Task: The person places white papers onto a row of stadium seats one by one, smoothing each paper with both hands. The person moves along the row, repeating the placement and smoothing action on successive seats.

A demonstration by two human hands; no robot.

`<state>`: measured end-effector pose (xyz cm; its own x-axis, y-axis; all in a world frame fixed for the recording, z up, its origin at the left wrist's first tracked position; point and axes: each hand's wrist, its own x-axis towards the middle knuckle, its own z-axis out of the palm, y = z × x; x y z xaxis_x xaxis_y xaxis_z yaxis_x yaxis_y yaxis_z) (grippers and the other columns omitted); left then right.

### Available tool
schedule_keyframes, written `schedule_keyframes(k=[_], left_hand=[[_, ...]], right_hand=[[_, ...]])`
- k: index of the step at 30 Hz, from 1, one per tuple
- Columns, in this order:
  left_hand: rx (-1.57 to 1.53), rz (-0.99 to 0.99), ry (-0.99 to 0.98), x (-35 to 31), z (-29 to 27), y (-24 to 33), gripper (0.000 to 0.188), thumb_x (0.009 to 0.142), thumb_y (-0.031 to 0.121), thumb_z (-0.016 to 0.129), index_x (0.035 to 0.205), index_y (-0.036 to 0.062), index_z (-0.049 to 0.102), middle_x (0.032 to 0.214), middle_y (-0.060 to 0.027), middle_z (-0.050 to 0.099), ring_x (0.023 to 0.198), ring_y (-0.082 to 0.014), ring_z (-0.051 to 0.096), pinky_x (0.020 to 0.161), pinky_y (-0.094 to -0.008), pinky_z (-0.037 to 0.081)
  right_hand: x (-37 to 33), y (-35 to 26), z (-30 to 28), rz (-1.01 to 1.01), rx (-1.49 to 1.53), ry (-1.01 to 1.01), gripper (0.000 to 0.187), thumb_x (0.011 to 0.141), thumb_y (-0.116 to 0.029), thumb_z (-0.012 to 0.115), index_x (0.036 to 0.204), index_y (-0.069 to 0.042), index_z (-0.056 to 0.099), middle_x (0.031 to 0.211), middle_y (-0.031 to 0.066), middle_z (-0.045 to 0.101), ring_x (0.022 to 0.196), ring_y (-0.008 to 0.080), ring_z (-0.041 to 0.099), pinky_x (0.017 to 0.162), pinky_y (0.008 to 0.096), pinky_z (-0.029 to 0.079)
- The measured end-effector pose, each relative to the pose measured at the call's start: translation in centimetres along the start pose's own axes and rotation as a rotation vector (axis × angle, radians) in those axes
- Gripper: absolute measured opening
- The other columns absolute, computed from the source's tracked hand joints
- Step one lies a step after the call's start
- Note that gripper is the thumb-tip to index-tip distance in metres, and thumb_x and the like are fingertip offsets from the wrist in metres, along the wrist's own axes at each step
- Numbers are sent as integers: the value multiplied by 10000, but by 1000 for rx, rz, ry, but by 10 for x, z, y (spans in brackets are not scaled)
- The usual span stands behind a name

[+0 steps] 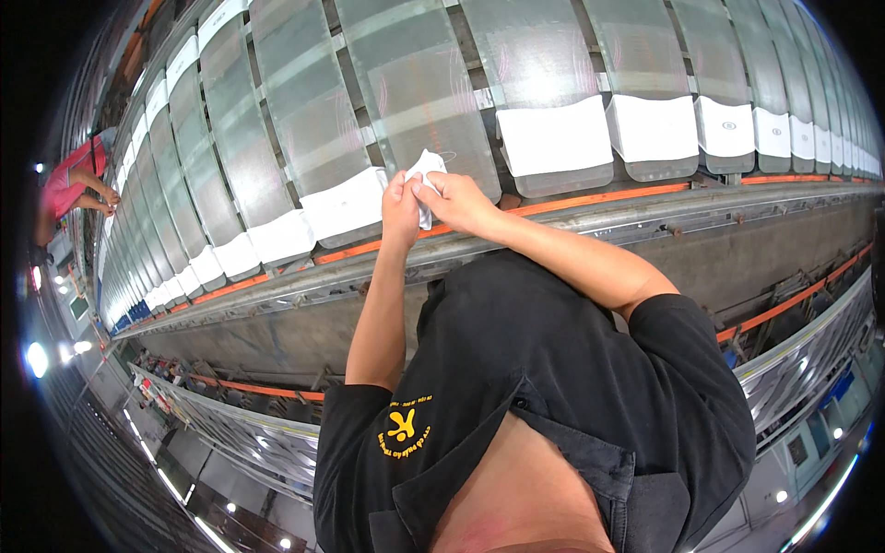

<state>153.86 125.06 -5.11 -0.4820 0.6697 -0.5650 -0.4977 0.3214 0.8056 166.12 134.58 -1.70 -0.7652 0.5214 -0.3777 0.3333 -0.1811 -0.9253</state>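
Both my hands are closed on a small, bunched piece of white fabric (427, 168), with a loose thread trailing from its top. My left hand (400, 214) grips its left side, and my right hand (457, 203) pinches it from the right. They are held over the near end of a long, grey-green, glossy board (424, 92). On the neighbouring board to the left lies a flat white fabric piece (343, 208). To the right, another white piece (555, 138) covers the near end of its board, and a farther one (725, 127) bears a small dark round mark.
Boards with white pieces run in a long curved row to both sides. An orange strip (599, 196) and a metal rail (572, 219) edge the row before me. At far left, a person in pink (69, 187) reaches over the row. Behind me runs another metal rack (249, 424).
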Motion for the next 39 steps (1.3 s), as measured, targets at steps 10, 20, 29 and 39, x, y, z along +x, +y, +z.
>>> schedule_keyframes(k=[10, 20, 29, 39], left_hand=[[-4, 52, -46, -11, -19, -15, 101, 1052, 122, 534, 1044, 48, 601, 917, -1, 646, 809, -70, 585, 694, -248, 486], [66, 142, 12, -28, -19, -1, 144, 1043, 162, 574, 949, 58, 610, 809, 29, 602, 693, -38, 512, 593, -234, 417], [406, 197, -11, -55, -62, 17, 160, 1038, 158, 598, 957, 25, 635, 782, 42, 594, 687, -22, 471, 596, -225, 390], [557, 341, -70, -69, -80, 40, 187, 1004, 187, 652, 940, 13, 679, 770, 23, 634, 719, -45, 516, 638, -245, 439]], right_hand=[[-24, -18, -7, -89, -104, -44, 360, 1019, -344, 570, 890, -11, 617, 713, 246, 648, 651, 439, 641, 614, 486, 489], [-39, -25, -3, -176, -161, -58, 330, 1000, -342, 597, 915, -25, 625, 761, 235, 662, 707, 446, 645, 642, 503, 492], [-62, 4, -71, 2, -114, -27, 378, 1051, -338, 585, 868, -8, 565, 682, 81, 500, 655, 145, 429, 606, 347, 415], [-75, -12, -92, -20, -144, -20, 337, 1025, -298, 633, 850, -15, 580, 650, 40, 469, 653, 104, 407, 589, 314, 386]])
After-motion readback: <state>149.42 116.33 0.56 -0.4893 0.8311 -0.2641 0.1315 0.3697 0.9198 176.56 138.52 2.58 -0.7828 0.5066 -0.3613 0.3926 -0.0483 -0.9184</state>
